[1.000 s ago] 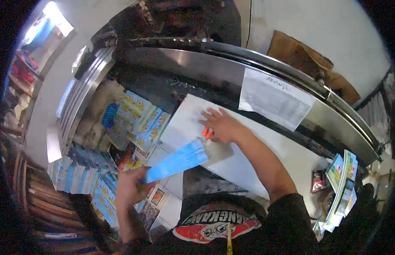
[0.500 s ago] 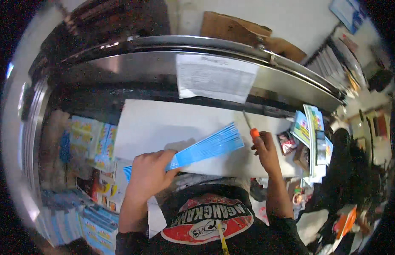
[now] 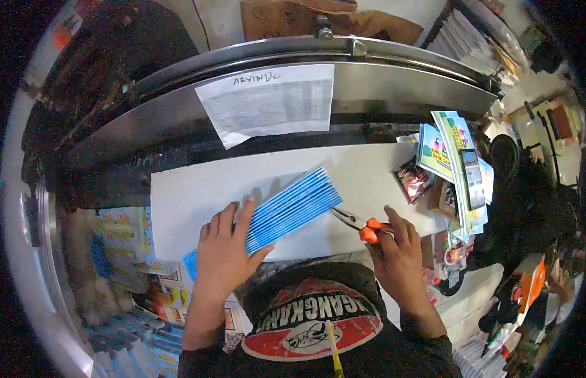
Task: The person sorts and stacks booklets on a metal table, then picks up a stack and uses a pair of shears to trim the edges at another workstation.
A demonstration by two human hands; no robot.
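Observation:
A fanned stack of blue booklets lies slantwise over the white board, spine edges showing as stepped stripes. Across its near-left part my left hand is laid, fingers on the far side and thumb on the near side, gripping it. In my right hand are pliers with orange handles. Their metal jaws point left and reach the lower right corner of the stack; whether they touch it I cannot tell.
To the right, printed booklets lean beside a dark red packet and a phone-like dark object. A paper sheet hangs on the metal ledge behind the board. More blue booklets are stacked at lower left.
The pliers have swung from pointing up and away to pointing left at the stack's corner. The booklet stack has turned to show its striped edges more widely. The whole view has shifted.

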